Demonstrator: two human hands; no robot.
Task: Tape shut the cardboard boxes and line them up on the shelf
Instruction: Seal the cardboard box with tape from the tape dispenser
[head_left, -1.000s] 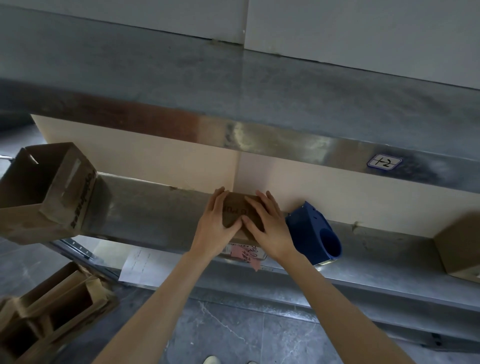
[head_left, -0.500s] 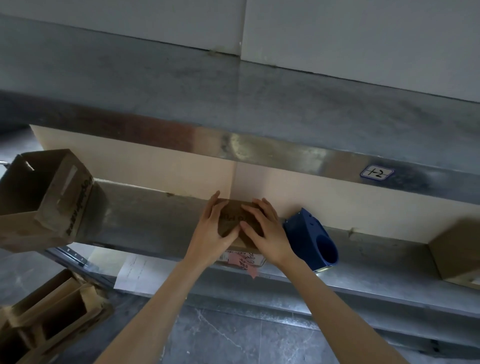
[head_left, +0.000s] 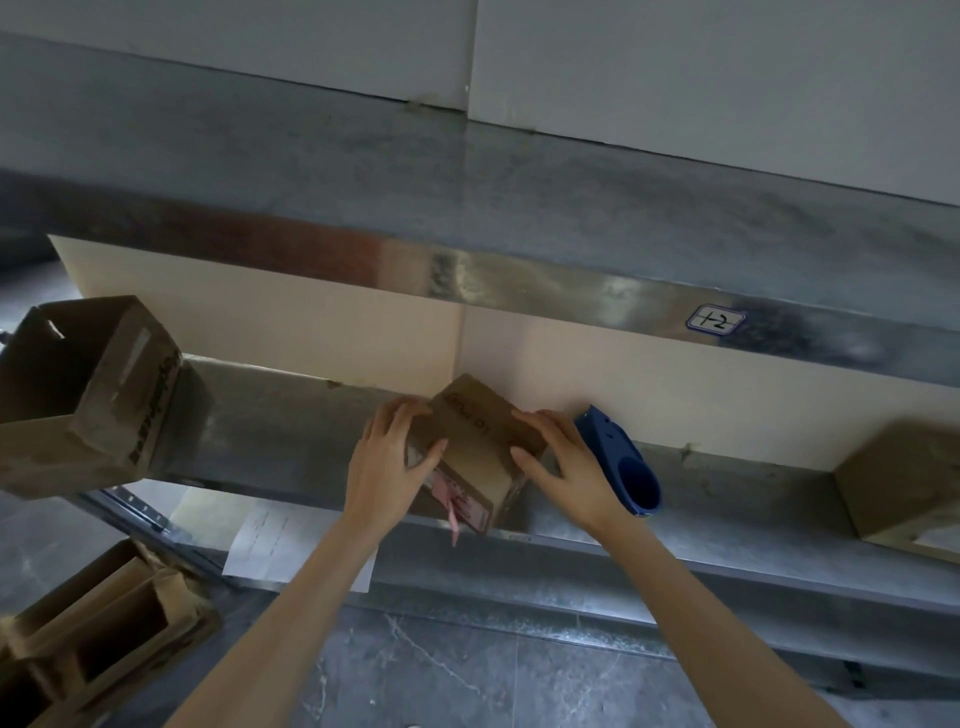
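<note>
Your left hand (head_left: 387, 467) and right hand (head_left: 569, 470) clasped the small cardboard box (head_left: 475, 434) from either side, fingers curled over its edges. It sat skewed on the metal shelf (head_left: 291, 436) beside the blue tape dispenser (head_left: 623, 467), likely being squared up.

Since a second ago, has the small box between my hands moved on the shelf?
Yes. The small box has turned askew: a corner now points at the back panel seam, where a flat side faced it before.
</note>
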